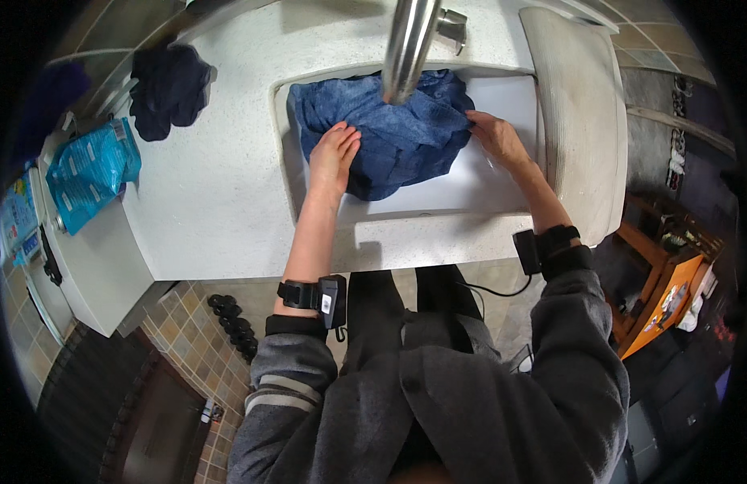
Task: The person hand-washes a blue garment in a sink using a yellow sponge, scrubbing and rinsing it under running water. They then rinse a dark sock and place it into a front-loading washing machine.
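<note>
A crumpled blue cloth garment [403, 139] lies in the white rectangular sink [494, 193], below the end of a metal faucet [406, 54]. My left hand [335, 157] rests against the garment's left front part, its fingers close together and bent over the fabric. At the garment's right edge, my right hand [497, 136] has its fingertips on the cloth, seemingly pinching it. The underside of the fingers is hidden on both hands. Each wrist wears a black strap with a small box.
A dark cloth [169, 91] lies on the white counter [210, 199] at the back left. A blue plastic pouch [95, 169] stands on a white cabinet [101, 260] at the far left. Right of the sink is a ribbed washboard surface [582, 127]. The faucet's handle [452, 27] stands behind the basin.
</note>
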The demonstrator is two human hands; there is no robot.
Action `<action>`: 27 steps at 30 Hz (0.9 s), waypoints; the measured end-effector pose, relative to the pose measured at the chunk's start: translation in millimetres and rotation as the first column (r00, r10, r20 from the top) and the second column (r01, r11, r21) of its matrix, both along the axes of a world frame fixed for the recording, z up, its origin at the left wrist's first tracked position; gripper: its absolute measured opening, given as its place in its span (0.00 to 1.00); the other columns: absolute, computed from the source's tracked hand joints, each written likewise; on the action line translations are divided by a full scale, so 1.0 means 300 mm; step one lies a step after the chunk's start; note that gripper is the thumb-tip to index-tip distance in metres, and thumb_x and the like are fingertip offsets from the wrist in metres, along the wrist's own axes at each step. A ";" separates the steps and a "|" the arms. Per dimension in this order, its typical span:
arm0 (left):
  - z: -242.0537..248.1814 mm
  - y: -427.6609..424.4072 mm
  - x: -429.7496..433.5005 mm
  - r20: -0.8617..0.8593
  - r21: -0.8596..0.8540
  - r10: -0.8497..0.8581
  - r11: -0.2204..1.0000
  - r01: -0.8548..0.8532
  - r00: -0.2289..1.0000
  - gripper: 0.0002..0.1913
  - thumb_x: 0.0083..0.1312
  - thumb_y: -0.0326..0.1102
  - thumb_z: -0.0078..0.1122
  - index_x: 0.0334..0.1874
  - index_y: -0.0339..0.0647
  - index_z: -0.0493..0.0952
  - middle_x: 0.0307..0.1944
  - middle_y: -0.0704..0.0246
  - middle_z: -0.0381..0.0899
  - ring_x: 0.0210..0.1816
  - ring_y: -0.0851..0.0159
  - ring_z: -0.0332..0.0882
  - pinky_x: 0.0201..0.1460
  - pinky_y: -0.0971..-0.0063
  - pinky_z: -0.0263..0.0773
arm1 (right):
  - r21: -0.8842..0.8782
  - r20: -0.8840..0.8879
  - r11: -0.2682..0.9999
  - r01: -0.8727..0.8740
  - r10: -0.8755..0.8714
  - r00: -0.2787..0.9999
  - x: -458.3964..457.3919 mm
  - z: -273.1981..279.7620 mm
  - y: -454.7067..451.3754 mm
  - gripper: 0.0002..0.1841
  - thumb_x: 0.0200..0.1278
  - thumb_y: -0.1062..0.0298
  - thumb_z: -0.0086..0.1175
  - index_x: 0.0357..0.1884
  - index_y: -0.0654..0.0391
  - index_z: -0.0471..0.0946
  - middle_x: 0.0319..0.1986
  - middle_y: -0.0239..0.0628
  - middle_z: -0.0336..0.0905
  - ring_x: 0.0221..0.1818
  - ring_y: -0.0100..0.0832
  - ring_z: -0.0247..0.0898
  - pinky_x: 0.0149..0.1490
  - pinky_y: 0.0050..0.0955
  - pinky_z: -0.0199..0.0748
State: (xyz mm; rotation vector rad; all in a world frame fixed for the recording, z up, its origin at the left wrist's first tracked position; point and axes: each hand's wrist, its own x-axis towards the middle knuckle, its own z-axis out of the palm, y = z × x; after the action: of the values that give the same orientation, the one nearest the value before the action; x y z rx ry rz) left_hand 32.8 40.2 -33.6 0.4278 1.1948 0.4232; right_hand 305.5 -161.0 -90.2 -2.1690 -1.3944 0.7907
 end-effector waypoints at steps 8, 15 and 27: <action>0.067 -0.171 0.089 0.073 -0.069 0.148 0.987 -0.143 0.986 0.24 0.70 0.36 0.50 0.64 0.33 0.59 0.55 0.54 0.69 0.57 0.55 0.73 0.62 0.65 0.70 | 0.519 -0.472 0.781 0.347 -0.076 0.878 -0.072 0.429 0.136 0.14 0.64 0.67 0.48 0.47 0.61 0.77 0.50 0.41 0.76 0.51 0.28 0.69 0.58 0.24 0.64; 0.035 -0.140 0.157 0.204 -0.275 0.022 0.961 0.036 0.979 0.27 0.62 0.60 0.60 0.46 0.40 0.79 0.41 0.69 0.81 0.44 0.66 0.79 0.53 0.73 0.73 | 0.039 -0.394 0.757 0.653 -0.589 0.706 -0.634 0.292 0.306 0.13 0.59 0.59 0.57 0.27 0.58 0.71 0.23 0.52 0.73 0.29 0.56 0.73 0.36 0.43 0.70; -0.095 -0.148 0.161 0.415 -0.036 0.135 0.991 -0.132 0.900 0.12 0.66 0.37 0.50 0.42 0.36 0.76 0.38 0.67 0.80 0.39 0.66 0.78 0.41 0.68 0.74 | 0.397 -0.230 0.780 0.483 -0.425 0.875 -0.468 0.163 0.421 0.10 0.47 0.65 0.61 0.20 0.59 0.73 0.22 0.45 0.79 0.27 0.38 0.78 0.42 0.29 0.74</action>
State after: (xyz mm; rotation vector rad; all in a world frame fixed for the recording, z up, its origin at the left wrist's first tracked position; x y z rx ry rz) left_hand 81.2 -4.2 -62.2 0.2320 0.8092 0.5961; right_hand 165.2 -34.8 -41.2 -1.9251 -0.8181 0.3690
